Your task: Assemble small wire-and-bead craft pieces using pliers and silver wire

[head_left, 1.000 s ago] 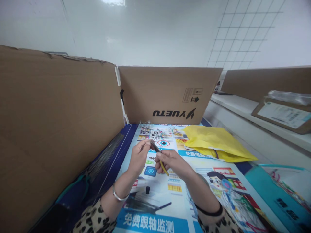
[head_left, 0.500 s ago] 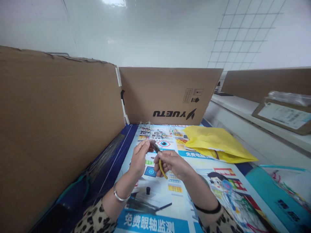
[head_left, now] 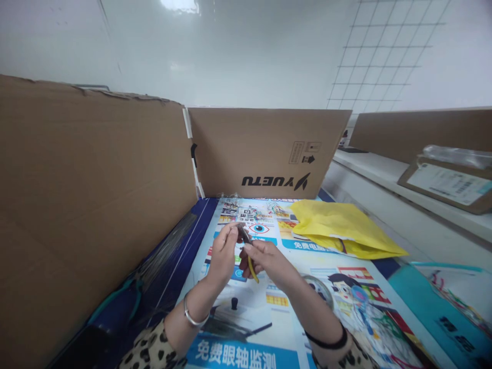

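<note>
My right hand (head_left: 267,259) is wrapped round a pair of pliers (head_left: 252,271) with yellow handles, their dark metal jaws pointing up and to the left. My left hand (head_left: 223,251) is closed in a pinch right at the jaws. Whatever sits between its fingertips is too small to make out. Both hands are above a printed poster (head_left: 242,353) that covers the work surface. A round clear or metallic object (head_left: 321,289) lies partly behind my right forearm.
Cardboard panels stand at the left (head_left: 96,195) and back (head_left: 238,148). Bundled thin wires (head_left: 165,246) lie along the left. On the right are a yellow bag (head_left: 346,228), a teal pouch (head_left: 434,307) and a tangle of coloured strands (head_left: 392,328). A small black knob (head_left: 234,303) stands in front.
My right hand and the pliers have shifted slightly left, and the handles have swung a little leftward. More of the round object by my right forearm shows. My left hand stays at the jaws.
</note>
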`<state>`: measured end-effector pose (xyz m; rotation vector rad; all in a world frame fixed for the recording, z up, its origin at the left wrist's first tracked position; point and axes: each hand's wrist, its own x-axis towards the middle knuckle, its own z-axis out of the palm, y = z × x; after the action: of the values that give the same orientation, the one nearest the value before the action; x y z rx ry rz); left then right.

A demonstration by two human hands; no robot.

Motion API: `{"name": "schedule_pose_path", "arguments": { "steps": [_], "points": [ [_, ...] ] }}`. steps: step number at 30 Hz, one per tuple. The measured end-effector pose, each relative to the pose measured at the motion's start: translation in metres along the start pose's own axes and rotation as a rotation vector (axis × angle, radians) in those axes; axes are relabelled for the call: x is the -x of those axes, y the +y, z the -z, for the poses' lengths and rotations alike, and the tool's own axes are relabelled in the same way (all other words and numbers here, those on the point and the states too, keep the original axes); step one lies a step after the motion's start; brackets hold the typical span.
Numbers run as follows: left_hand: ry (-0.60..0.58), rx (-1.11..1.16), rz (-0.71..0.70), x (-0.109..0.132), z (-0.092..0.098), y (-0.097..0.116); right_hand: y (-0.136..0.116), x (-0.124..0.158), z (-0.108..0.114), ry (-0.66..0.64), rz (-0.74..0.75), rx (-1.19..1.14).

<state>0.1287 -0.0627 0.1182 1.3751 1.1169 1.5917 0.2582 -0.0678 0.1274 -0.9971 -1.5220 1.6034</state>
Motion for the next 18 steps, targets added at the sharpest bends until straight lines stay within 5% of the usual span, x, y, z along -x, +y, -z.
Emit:
{"name": "schedule_pose_path", "arguments": {
  "steps": [18],
  "points": [
    [0.017,-0.08,-0.067,0.0071,-0.0048,0.0033,0.0013,0.002,-0.0103,0.013,0.067,0.205]
  ]
}}
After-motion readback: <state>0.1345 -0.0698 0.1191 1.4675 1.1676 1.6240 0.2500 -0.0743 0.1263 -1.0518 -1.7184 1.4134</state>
